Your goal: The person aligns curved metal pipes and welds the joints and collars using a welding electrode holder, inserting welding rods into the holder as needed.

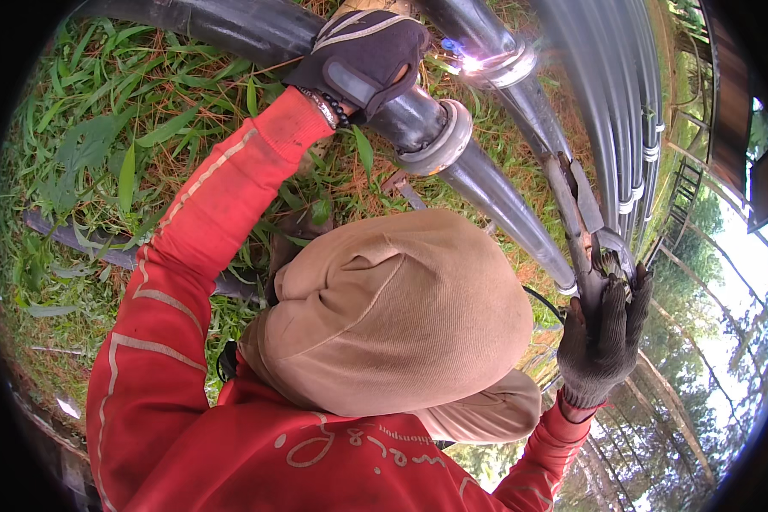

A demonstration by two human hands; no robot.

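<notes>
My left hand [365, 61], in a black glove with grey trim, is closed over a thick black pipe [239, 32]; its fingertips are partly hidden. Just beyond it, a pale grey collar [444, 141] joins this pipe to a narrower length. My right hand [604, 341], in a dark knit glove, is at the right, its fingers along a worn two-jawed tool [576, 205] that looks like a welding electrode holder. A bright bluish-white arc [469, 64] glows beside the collar [512, 66] of a second black pipe. The electrode cannot be made out against that pipe.
My bent knee in tan trousers [410, 316] fills the middle, below the pipes. Several long dark pipes with pale collars [619, 102] run along the right. Grass and dry needles [145, 119] cover the ground. A black cable [544, 300] passes near my right hand, with trees [691, 375] behind.
</notes>
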